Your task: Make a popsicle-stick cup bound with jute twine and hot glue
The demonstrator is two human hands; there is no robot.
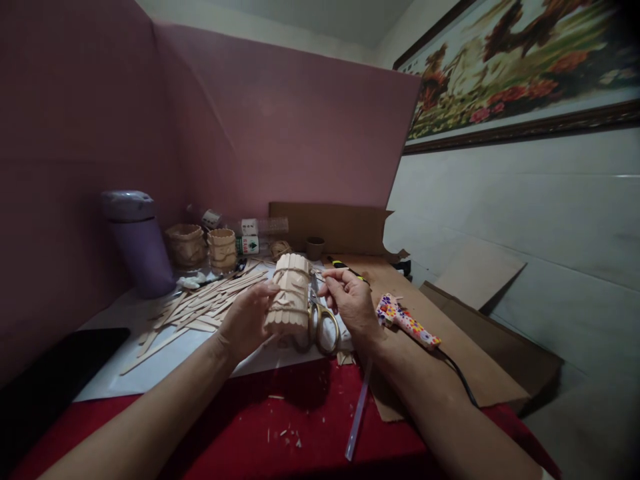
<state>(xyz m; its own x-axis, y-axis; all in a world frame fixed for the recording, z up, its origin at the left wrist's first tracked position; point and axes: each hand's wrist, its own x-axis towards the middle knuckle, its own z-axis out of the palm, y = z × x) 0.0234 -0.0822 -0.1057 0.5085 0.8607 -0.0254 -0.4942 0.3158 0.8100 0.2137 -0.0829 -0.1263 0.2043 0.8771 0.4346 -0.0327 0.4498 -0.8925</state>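
Observation:
My left hand [250, 315] is wrapped round the left side of a cylinder of wooden craft sticks [291, 293], which is bound with twine and tilted a little above the table. To its right, my right hand [349, 298] has its fingers pinched together near the cylinder's upper edge; a thin, pale piece shows at the fingertips, too small to name. Scissors with brass-coloured handles [326, 330] lie just below and between the hands. A pile of loose craft sticks [205, 303] is spread on white paper to the left.
A purple tumbler [141, 250] and two stick-covered cups [222, 251] stand at the back left. On cardboard [450, 357] at the right lies a flowered glue gun [407, 322] with a black cord. A clear glue stick [359, 413] and wood scraps are on the red cloth [240, 427].

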